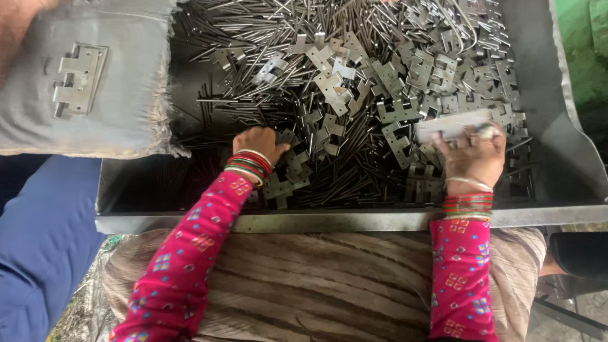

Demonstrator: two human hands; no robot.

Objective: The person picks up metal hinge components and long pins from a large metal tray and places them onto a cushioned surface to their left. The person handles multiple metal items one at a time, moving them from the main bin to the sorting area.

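One assembled hinge (78,78) lay on the grey cushion (126,120); right hand (472,155) gripped a hinge stack (453,125), left hand (261,143) dug closed-fingered into the tray (354,220), most loose leaves (392,82) and pins (253,25) unassembled.

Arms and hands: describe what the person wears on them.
Both arms wear long bright pink sleeves printed with small square motifs in blue, yellow and red. The left hand is bare, with a stack of red, green and gold bangles at the wrist. The right hand is bare too; its wrist carries one thin pale bangle above a band of red and green ones. No gloves.
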